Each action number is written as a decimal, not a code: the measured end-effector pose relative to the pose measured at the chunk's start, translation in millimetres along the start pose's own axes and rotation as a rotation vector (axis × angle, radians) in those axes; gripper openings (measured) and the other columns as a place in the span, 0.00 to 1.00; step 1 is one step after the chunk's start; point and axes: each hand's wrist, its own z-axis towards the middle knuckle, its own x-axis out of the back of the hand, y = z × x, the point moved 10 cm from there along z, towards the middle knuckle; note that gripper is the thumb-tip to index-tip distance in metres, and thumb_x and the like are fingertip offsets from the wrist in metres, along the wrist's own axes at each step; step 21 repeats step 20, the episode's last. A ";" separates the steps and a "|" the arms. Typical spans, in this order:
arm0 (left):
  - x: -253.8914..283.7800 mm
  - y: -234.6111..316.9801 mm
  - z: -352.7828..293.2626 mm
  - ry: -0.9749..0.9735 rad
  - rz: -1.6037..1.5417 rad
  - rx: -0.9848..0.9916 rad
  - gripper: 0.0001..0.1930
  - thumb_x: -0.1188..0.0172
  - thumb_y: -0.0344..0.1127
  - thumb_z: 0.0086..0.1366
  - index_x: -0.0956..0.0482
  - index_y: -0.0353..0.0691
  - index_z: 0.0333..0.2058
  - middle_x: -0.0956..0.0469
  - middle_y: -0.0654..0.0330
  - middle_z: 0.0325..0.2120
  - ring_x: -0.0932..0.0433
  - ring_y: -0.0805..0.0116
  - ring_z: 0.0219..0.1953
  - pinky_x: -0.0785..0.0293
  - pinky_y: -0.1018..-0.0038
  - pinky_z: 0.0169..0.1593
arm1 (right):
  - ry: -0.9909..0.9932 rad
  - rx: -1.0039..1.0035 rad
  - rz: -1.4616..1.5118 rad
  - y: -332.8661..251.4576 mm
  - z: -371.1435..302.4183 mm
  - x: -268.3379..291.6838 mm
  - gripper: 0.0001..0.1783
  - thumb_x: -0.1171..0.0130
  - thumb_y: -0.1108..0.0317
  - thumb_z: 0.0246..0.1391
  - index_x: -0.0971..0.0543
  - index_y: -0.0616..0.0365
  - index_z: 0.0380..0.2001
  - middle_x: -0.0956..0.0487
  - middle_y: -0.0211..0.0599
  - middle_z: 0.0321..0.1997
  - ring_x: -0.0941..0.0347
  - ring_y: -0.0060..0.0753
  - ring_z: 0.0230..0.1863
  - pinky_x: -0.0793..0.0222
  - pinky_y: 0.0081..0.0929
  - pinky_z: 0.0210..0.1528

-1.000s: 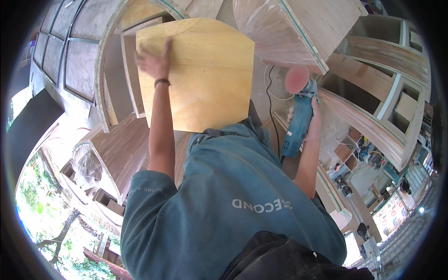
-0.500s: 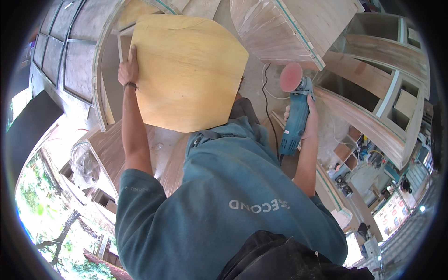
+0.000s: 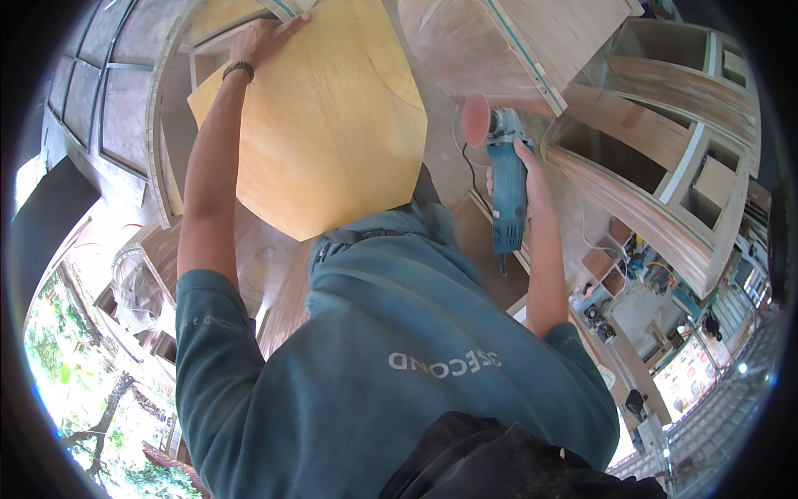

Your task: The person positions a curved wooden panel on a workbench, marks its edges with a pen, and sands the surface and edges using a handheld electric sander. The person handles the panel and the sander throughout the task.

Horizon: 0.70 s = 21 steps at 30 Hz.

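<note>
A pale yellow wooden panel (image 3: 332,125) with angled corners lies in front of my body, its near edge against my shirt. My left hand (image 3: 264,40) grips the panel's far left edge; the thumb and a finger show on its face, the rest is hidden behind it. In my right hand (image 3: 536,179) is a blue angle grinder (image 3: 508,195), held upright by its body. Its round pink sanding disc (image 3: 476,121) faces left, apart from the panel. Whether the disc is spinning I cannot tell.
A curved wooden cabinet frame (image 3: 170,125) stands beyond the panel at left. At right are a wooden shelf unit (image 3: 665,158) with open compartments and a wooden piece (image 3: 532,50) with a green edge strip. A dark cord (image 3: 467,158) hangs behind the grinder.
My left hand has moved farther away along the panel, which has turned and shifted away to the left. My right hand has brought the grinder a little left and farther away.
</note>
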 end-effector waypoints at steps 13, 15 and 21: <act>8.0 35.4 -32.3 0.151 -0.196 0.017 0.38 0.42 0.67 0.67 0.18 0.31 0.52 0.17 0.40 0.50 0.20 0.43 0.57 0.28 0.51 0.62 | 0.014 -0.129 -0.238 10.2 22.3 -4.7 0.34 0.41 0.35 0.62 0.21 0.61 0.45 0.18 0.42 0.29 0.20 0.34 0.25 0.21 0.31 0.31; -5.4 15.0 -13.5 0.265 -0.194 -0.032 0.44 0.43 0.76 0.61 0.15 0.32 0.46 0.14 0.41 0.42 0.17 0.44 0.49 0.24 0.51 0.54 | -0.023 -0.128 -0.266 12.1 28.5 -6.8 0.34 0.41 0.35 0.62 0.21 0.61 0.45 0.18 0.42 0.29 0.20 0.34 0.26 0.21 0.31 0.31; -4.1 4.0 -25.6 0.243 -0.060 0.098 0.46 0.48 0.82 0.60 0.13 0.37 0.45 0.15 0.40 0.44 0.16 0.45 0.50 0.24 0.51 0.54 | -0.020 -0.125 -0.382 9.4 28.3 -11.6 0.36 0.40 0.33 0.60 0.21 0.59 0.47 0.17 0.42 0.31 0.19 0.34 0.27 0.20 0.32 0.33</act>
